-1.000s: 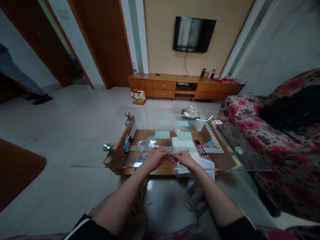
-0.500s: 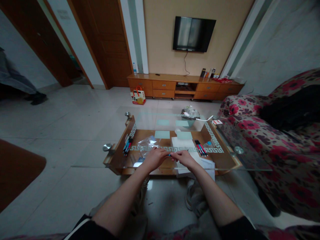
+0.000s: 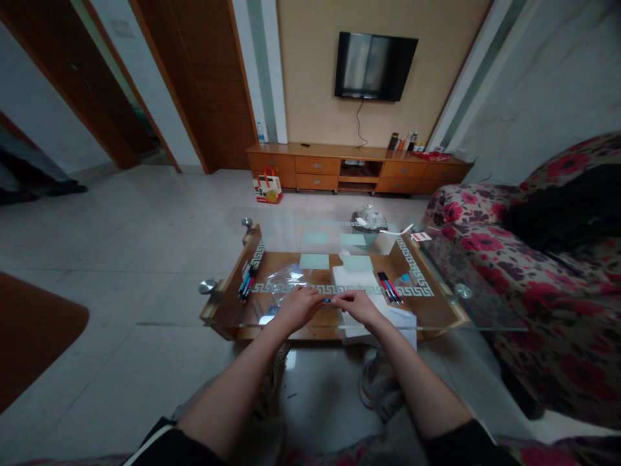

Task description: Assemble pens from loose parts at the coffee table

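1. Since the earlier frames your two hands have barely shifted over the near edge of the surface; the person at the far left (image 3: 29,175) has slid further out of the picture, so only a dark leg and shoe show by the doorway.
2. Head view: your left hand (image 3: 298,307) is curled, fingers pressed together around one end of a thin blue pen (image 3: 328,300).
3. Your right hand (image 3: 356,305) meets it from the other side, fingertips pinching the same pen, so that only a short blue piece shows between the two hands.
4. The pen is held just above the glass surface (image 3: 436,323), near its front edge and close to the middle.
5. Just beyond your left hand lies a crumpled clear plastic bag (image 3: 286,278), touching the glass.
6. Further left, near the corner, a bundle of pens (image 3: 247,283) lies on the glass.
7. Right of your right hand, a second group of red and dark pens (image 3: 389,287) lies well apart from the first.
8. A white box (image 3: 354,278) sits just behind your right hand, and white paper (image 3: 402,320) spreads beside your right wrist.
9. At the right a floral sofa (image 3: 533,285) stands beside the surface.
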Demonstrator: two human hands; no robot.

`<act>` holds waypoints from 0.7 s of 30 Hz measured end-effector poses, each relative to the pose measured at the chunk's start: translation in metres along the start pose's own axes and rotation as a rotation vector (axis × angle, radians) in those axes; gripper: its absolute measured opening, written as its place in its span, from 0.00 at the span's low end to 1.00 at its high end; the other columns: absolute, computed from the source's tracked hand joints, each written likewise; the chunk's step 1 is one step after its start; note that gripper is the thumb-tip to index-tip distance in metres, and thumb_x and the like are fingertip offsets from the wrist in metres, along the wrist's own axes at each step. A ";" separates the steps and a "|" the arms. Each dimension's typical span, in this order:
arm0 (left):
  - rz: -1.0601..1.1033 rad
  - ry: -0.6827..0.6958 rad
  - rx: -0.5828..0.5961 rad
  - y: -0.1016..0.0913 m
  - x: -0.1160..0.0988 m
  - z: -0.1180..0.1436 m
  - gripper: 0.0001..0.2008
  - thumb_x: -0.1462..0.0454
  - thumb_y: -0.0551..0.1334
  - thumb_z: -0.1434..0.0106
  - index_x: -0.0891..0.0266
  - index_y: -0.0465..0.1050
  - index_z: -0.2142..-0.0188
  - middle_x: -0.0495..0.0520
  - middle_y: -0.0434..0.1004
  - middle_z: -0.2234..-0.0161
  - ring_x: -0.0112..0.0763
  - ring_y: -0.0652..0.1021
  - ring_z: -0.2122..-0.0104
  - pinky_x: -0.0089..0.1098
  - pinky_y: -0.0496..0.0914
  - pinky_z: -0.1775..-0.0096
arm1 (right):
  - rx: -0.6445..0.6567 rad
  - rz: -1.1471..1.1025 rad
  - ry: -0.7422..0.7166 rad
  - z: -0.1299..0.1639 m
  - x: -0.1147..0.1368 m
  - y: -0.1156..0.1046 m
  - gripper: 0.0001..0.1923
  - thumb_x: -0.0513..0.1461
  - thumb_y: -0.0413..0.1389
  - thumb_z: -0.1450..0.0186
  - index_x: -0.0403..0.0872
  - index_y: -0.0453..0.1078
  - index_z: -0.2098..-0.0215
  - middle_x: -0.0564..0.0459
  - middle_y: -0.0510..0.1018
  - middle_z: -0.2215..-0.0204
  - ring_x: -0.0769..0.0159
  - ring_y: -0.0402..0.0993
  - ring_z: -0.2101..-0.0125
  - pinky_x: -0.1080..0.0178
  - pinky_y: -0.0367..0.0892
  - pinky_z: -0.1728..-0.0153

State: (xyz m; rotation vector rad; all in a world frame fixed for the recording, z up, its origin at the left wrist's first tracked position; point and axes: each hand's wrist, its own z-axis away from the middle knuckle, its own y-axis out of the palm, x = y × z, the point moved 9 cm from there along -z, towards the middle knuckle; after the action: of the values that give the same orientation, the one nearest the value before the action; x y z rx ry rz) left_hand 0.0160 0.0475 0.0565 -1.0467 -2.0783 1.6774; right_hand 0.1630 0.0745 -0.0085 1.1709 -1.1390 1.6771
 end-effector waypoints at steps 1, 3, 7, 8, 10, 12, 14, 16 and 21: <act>-0.003 0.000 0.002 0.001 0.001 0.000 0.11 0.58 0.56 0.29 0.56 0.76 0.54 0.54 0.80 0.62 0.35 0.77 0.58 0.36 0.64 0.54 | -0.008 -0.005 0.012 0.000 0.000 -0.001 0.20 0.51 0.64 0.45 0.42 0.80 0.65 0.50 0.80 0.72 0.67 0.71 0.72 0.65 0.63 0.69; -0.009 -0.004 0.002 0.001 0.002 0.001 0.11 0.58 0.56 0.28 0.56 0.75 0.54 0.54 0.80 0.61 0.36 0.77 0.58 0.36 0.64 0.54 | -0.034 -0.008 0.041 0.002 0.000 -0.004 0.20 0.50 0.65 0.45 0.43 0.80 0.63 0.50 0.80 0.73 0.68 0.70 0.73 0.66 0.62 0.72; -0.020 -0.022 -0.008 0.000 0.003 0.002 0.11 0.58 0.55 0.28 0.57 0.74 0.54 0.55 0.79 0.61 0.36 0.77 0.58 0.37 0.64 0.53 | -0.087 -0.051 0.057 0.007 0.007 -0.011 0.21 0.50 0.64 0.45 0.44 0.80 0.60 0.51 0.79 0.71 0.69 0.68 0.73 0.68 0.59 0.75; -0.022 -0.026 -0.008 0.000 0.003 0.002 0.11 0.58 0.54 0.28 0.58 0.74 0.55 0.55 0.79 0.61 0.36 0.77 0.58 0.37 0.64 0.53 | -0.098 -0.073 0.060 0.008 0.008 -0.012 0.22 0.50 0.65 0.45 0.44 0.80 0.59 0.51 0.79 0.71 0.69 0.68 0.73 0.68 0.58 0.75; -0.026 -0.031 -0.008 -0.001 0.002 0.002 0.11 0.58 0.54 0.28 0.58 0.73 0.57 0.55 0.79 0.62 0.36 0.77 0.59 0.37 0.64 0.54 | -0.120 -0.121 0.075 0.009 0.008 -0.014 0.23 0.51 0.65 0.45 0.45 0.79 0.58 0.50 0.79 0.70 0.69 0.68 0.73 0.69 0.58 0.76; -0.032 -0.041 -0.014 -0.001 0.003 0.002 0.11 0.58 0.54 0.28 0.59 0.73 0.58 0.55 0.79 0.62 0.36 0.77 0.59 0.37 0.64 0.54 | -0.137 -0.164 0.095 0.009 0.006 -0.015 0.24 0.52 0.65 0.46 0.45 0.79 0.57 0.50 0.79 0.69 0.69 0.69 0.73 0.69 0.58 0.76; -0.041 -0.052 -0.026 -0.001 0.004 0.002 0.11 0.58 0.54 0.28 0.59 0.73 0.58 0.55 0.79 0.63 0.36 0.77 0.60 0.37 0.64 0.54 | -0.157 -0.204 0.111 0.008 0.003 -0.017 0.26 0.53 0.65 0.46 0.45 0.78 0.56 0.49 0.80 0.67 0.70 0.69 0.73 0.69 0.58 0.76; -0.050 -0.061 -0.039 0.000 0.006 0.002 0.11 0.58 0.54 0.28 0.59 0.73 0.58 0.55 0.79 0.63 0.36 0.77 0.61 0.38 0.65 0.54 | -0.185 -0.244 0.117 0.007 0.000 -0.020 0.27 0.53 0.65 0.46 0.46 0.77 0.55 0.48 0.80 0.65 0.70 0.70 0.73 0.69 0.58 0.76; -0.062 -0.081 -0.053 0.001 0.012 0.003 0.10 0.59 0.55 0.29 0.58 0.73 0.57 0.55 0.79 0.64 0.37 0.78 0.60 0.38 0.65 0.54 | -0.352 -0.286 0.099 0.005 -0.005 -0.048 0.28 0.54 0.62 0.45 0.45 0.76 0.54 0.45 0.80 0.59 0.67 0.72 0.70 0.69 0.59 0.76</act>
State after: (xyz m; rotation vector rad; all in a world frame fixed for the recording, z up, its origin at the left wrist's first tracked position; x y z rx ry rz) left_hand 0.0060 0.0533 0.0521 -0.9342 -2.1935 1.6694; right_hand 0.2100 0.0836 -0.0013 0.9633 -1.0931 1.2444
